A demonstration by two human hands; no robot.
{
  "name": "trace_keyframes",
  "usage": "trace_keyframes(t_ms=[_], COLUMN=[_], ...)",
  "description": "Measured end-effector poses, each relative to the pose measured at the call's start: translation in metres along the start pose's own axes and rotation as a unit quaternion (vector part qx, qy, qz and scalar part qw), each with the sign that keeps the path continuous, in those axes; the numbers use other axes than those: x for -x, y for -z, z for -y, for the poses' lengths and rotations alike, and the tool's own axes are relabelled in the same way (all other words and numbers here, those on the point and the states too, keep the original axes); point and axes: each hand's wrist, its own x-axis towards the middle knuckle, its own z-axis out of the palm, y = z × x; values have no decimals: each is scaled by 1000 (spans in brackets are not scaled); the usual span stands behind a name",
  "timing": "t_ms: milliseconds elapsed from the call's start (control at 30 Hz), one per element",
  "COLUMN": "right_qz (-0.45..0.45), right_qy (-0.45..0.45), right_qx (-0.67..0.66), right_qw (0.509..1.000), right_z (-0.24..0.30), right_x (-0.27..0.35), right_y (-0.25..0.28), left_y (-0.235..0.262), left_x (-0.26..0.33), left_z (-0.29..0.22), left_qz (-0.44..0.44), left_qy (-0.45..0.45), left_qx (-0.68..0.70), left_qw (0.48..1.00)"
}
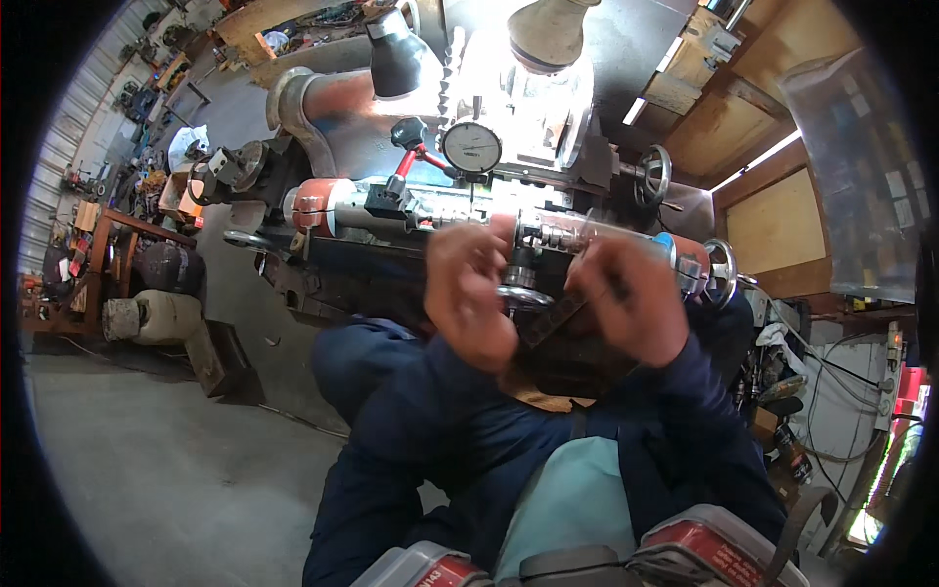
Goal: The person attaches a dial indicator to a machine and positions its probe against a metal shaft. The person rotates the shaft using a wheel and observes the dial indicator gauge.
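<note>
Both hands are raised over the front of a grinding machine or lathe, smeared by motion. My left hand point(469, 293) is beside a small chrome handwheel point(525, 297), its fingers curled but too blurred to show whether they hold anything. To the right of that wheel is my right hand point(631, 298), also blurred, its fingers bent towards a shiny stepped shaft point(553, 237). A dark slotted bar point(556, 321) slants between the hands; I cannot tell whether either touches it. Above the shaft, a round dial gauge point(471, 148) sits on a stand with a red jointed arm point(402, 174).
Larger handwheels point(653, 176) point(722, 274) stand at the machine's right. A black lamp shade point(401, 61) and a beige one point(550, 34) hang over the bright area. A gas cylinder point(166, 317) lies on the left floor; a wooden cabinet point(778, 220) stands at right.
</note>
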Motion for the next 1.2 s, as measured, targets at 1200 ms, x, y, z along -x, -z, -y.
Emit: trace_keyframes(t_ms=[1200], right_qz=[-6], right_qy=[-112], right_qx=[-372], right_qw=[922], right_z=[-69], right_x=[-105], right_y=[-14], left_y=[37], left_x=[-8], left_z=[41], left_qz=[-220], left_qy=[475], left_qx=[132], left_qw=[842])
